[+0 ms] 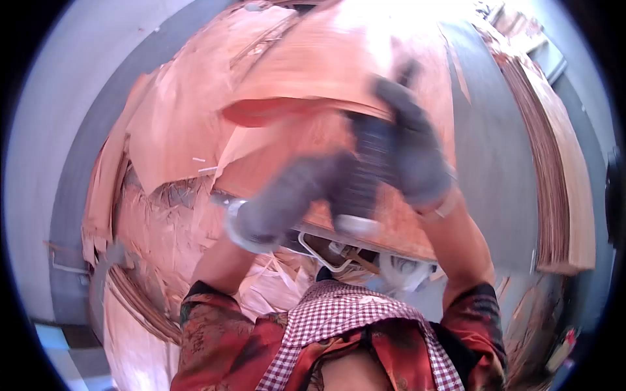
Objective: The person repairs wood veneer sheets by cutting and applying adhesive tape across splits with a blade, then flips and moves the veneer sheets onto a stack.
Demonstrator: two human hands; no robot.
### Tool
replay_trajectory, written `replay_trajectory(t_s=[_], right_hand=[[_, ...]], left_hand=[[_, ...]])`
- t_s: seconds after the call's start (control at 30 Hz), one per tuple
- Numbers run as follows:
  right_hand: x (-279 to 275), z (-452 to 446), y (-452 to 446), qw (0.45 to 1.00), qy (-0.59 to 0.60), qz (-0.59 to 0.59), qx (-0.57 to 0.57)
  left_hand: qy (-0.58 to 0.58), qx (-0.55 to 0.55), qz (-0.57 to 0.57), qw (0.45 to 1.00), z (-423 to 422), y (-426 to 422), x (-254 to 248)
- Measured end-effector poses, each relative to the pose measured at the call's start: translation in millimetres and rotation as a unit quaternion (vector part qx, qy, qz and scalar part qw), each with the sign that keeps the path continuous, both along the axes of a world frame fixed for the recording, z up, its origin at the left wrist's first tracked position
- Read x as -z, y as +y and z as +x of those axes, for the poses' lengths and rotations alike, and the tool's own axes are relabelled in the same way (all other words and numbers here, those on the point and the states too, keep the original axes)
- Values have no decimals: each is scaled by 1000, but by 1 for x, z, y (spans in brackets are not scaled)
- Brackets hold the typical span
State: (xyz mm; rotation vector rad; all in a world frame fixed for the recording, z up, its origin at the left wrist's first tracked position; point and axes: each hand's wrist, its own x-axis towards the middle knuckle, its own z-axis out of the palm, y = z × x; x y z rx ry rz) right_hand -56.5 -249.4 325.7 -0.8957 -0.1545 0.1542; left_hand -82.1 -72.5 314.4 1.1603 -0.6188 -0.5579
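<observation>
Both hands wear dark grey gloves and are blurred by motion. My left hand is over the near part of the reddish wood board, beside a dark ribbed object; its fingers are smeared. My right hand is at the right side of that object, fingers pointing up and away, near the edge of a thin orange veneer sheet. The sheet's near edge curls up above the board. Whether either hand grips the sheet or the dark object cannot be made out.
Torn veneer sheets lie at the left. A tall veneer stack stands at the right, beyond a grey surface. Another stack is at the lower left. A white-framed item and scraps lie below the board's near edge.
</observation>
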Motion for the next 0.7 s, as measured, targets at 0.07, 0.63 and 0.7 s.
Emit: replay_trajectory(t_s=[0.07,0.63,0.7], right_hand=[[16,-36,-81,998,35,-10,51],[360,-289,-410,909,256,-74,320],[366,-344,-388,871,361,-104,316]], left_hand=[[-7,112,119,986,-25,-28,22],[308,-367,-120,870,-163,-5,338],[403,-407,-158,804,-198,7,346]])
